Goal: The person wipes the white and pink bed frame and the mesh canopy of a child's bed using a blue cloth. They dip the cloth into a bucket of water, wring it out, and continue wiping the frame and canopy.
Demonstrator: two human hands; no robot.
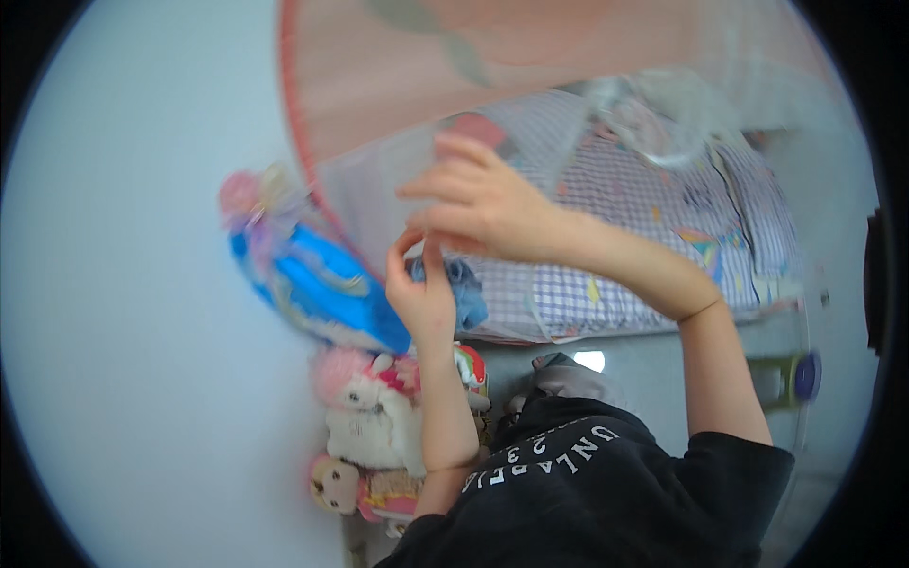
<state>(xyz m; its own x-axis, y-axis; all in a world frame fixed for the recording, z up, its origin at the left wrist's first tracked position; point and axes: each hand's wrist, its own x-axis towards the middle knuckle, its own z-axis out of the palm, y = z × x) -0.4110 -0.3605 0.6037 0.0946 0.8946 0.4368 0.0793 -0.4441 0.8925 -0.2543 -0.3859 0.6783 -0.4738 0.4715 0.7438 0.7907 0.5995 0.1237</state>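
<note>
My left hand is raised with thumb and forefinger curved towards each other, their tips close to the fingers of my right hand. The right hand reaches across above it, blurred, with several fingers stretched out and apart. Whether either hand pinches something small is hidden where the fingertips meet. Both hands are in front of a sheer mosquito net with a red-pink edge and a pink upper panel bearing a printed leaf pattern. Just behind my left hand is a crumpled blue cloth.
A bright blue bag-like item with a pink flower and ribbons rests against the white wall. Below it are plush dolls. Behind the net lies checkered bedding with a clear plastic item. A green-and-purple stool stands right.
</note>
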